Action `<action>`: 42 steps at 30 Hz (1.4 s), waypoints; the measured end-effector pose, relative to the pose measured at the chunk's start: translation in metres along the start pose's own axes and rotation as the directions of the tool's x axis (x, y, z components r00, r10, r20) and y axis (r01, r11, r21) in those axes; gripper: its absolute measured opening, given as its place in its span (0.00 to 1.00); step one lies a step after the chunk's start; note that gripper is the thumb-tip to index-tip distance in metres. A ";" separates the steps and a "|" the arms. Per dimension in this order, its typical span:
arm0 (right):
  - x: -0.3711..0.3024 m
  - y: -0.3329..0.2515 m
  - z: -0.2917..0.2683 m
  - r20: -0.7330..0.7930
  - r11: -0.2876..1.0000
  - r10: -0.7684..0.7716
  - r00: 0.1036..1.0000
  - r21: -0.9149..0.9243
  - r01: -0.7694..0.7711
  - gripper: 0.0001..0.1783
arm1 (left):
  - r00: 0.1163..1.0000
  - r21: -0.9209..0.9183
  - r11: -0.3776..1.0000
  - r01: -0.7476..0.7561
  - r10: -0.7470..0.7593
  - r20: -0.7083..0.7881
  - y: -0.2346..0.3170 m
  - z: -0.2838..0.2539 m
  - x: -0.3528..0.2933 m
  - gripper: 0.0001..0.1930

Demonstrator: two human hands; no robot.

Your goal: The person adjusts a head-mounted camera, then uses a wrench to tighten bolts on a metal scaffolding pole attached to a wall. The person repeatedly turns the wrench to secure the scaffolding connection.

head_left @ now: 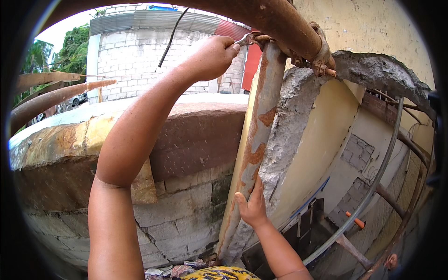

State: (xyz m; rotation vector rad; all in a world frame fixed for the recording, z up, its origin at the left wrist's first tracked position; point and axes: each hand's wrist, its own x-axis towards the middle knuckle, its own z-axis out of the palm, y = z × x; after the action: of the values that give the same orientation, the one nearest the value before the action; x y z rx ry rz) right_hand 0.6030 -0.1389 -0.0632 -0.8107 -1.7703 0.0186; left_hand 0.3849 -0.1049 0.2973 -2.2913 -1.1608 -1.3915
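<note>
My left hand (215, 57) is raised and closed round a metal wrench (244, 40). The wrench's head sits at a rusty scaffold clamp (262, 38), where the upright pipe meets the thick crosswise pipe (275, 17). Rust patches mark the grey upright pipe (257, 126), which leans slightly. Lower down, my right hand (254, 205) lies against this pipe, fingers stretched upward along its side and thumb apart. A second rusty coupler (321, 49) with a threaded bolt (330, 73) grips the crosswise pipe to the right. Most of the wrench's handle is hidden in my left fist.
Behind the upright pipe stands a broken concrete edge (291, 116). A block wall with a brown beam (200, 140) runs to the left. At the right, a curved grey pipe (373, 186) and an orange-handled object (355, 220) show beyond an opening. Rusty pipes (60, 100) jut in from the left.
</note>
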 end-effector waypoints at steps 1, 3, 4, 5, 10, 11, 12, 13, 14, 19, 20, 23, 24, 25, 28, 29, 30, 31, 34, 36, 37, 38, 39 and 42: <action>0.000 0.000 -0.002 0.001 1.000 -0.001 1.000 -0.002 0.001 0.49 | 0.998 0.117 0.991 -0.070 0.070 -0.002 -0.001 -0.008 0.006 0.22; -0.002 0.001 -0.007 0.002 1.000 0.014 1.000 -0.022 -0.014 0.49 | 0.989 0.312 0.938 -0.148 0.148 0.023 0.010 -0.020 0.016 0.22; -0.001 0.001 -0.007 0.006 1.000 0.013 1.000 -0.023 -0.013 0.49 | 0.983 0.367 0.911 -0.185 0.170 0.074 0.021 -0.031 0.017 0.22; -0.001 0.001 -0.007 0.002 1.000 0.003 1.000 -0.028 -0.003 0.48 | 0.974 0.418 0.880 -0.225 0.189 0.126 0.028 -0.037 0.019 0.22; 0.004 -0.005 -0.004 -0.002 1.000 -0.026 1.000 0.001 0.026 0.47 | 0.928 0.507 0.825 -0.250 0.054 0.369 0.023 -0.062 0.049 0.26; 0.003 -0.006 -0.002 -0.002 1.000 -0.024 1.000 -0.002 0.024 0.47 | 0.939 0.465 0.854 -0.234 0.074 0.336 0.017 -0.062 0.049 0.25; 0.002 -0.005 -0.002 -0.006 1.000 -0.017 1.000 -0.012 0.017 0.47 | 0.947 0.415 0.882 -0.226 0.099 0.306 0.016 -0.058 0.041 0.24; 0.002 -0.004 -0.002 -0.010 1.000 -0.010 1.000 -0.020 0.009 0.46 | 0.954 0.363 0.906 -0.218 0.120 0.274 0.018 -0.055 0.036 0.23; 0.001 -0.002 -0.002 -0.020 0.999 -0.016 1.000 -0.034 0.015 0.46 | 0.944 0.441 0.838 -0.321 0.245 0.221 0.023 -0.048 0.035 0.22; -0.003 0.008 0.004 -0.055 0.991 -0.080 0.995 -0.116 0.073 0.46 | 0.971 0.349 0.914 -0.207 0.235 -0.041 0.016 -0.017 0.009 0.19; -0.002 0.008 0.005 -0.054 0.990 -0.078 0.996 -0.119 0.071 0.47 | 0.974 0.301 0.934 -0.193 0.220 -0.058 0.013 -0.015 0.010 0.20; -0.003 0.008 0.005 -0.038 0.992 -0.069 0.997 -0.110 0.064 0.47 | 0.994 -0.028 0.995 -0.093 0.091 -0.063 0.004 0.003 0.002 0.19; -0.003 0.007 0.007 -0.031 0.994 -0.065 0.997 -0.091 0.062 0.47 | 0.996 -0.264 0.964 -0.030 0.008 -0.085 -0.003 0.021 -0.002 0.19; -0.002 0.008 0.006 -0.027 0.995 -0.058 0.998 -0.078 0.056 0.48 | 0.989 -0.536 0.835 0.122 -0.150 -0.010 0.011 0.029 -0.014 0.18; -0.003 0.013 0.004 -0.060 0.989 -0.103 0.993 -0.110 0.096 0.48 | 0.974 -0.916 0.383 0.122 -0.223 0.036 0.020 0.068 -0.021 0.18; -0.004 0.012 0.004 -0.056 0.991 -0.091 0.994 -0.108 0.085 0.48 | 0.969 -0.955 0.290 0.061 -0.247 -0.013 0.023 0.082 -0.019 0.18; -0.004 0.011 0.006 -0.047 0.993 -0.080 0.996 -0.096 0.075 0.49 | 0.956 -0.979 0.202 0.006 -0.288 -0.053 0.025 0.094 -0.019 0.20; -0.004 0.010 0.003 -0.047 0.992 -0.068 0.997 -0.107 0.063 0.49 | 0.967 -0.996 0.078 -0.053 -0.245 -0.071 0.023 0.110 -0.013 0.20; -0.004 0.008 0.010 -0.052 0.986 -0.096 0.994 -0.140 0.087 0.49 | 0.967 -0.974 -0.080 -0.213 -0.157 -0.199 0.015 0.142 0.009 0.25; -0.005 0.006 0.009 -0.035 0.992 -0.062 0.997 -0.114 0.058 0.49 | 0.964 -0.929 -0.256 -0.266 -0.055 -0.261 0.011 0.153 0.024 0.26; -0.005 0.006 0.008 -0.028 0.994 -0.045 0.999 -0.102 0.042 0.49 | 0.969 -0.919 -0.309 -0.245 -0.040 -0.245 0.012 0.155 0.025 0.26; -0.004 0.006 0.007 -0.019 0.994 -0.044 0.999 -0.103 0.042 0.49 | 0.973 -0.906 -0.358 -0.225 -0.026 -0.231 0.011 0.157 0.024 0.27; -0.003 0.006 0.004 -0.009 0.993 -0.038 0.999 -0.110 0.037 0.49 | 0.977 -0.889 -0.412 -0.201 -0.012 -0.215 0.014 0.159 0.021 0.28; -0.004 0.006 0.002 -0.013 0.994 -0.031 0.999 -0.104 0.029 0.50 | 0.990 -0.961 -0.246 -0.126 0.031 -0.137 0.012 0.158 -0.001 0.26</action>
State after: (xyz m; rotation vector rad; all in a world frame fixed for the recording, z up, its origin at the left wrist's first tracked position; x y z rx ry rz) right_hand 0.6047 -0.1353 -0.0695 -0.8563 -1.7807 -0.0999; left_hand 0.4960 -0.0275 0.2154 -2.7964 0.8900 -3.0011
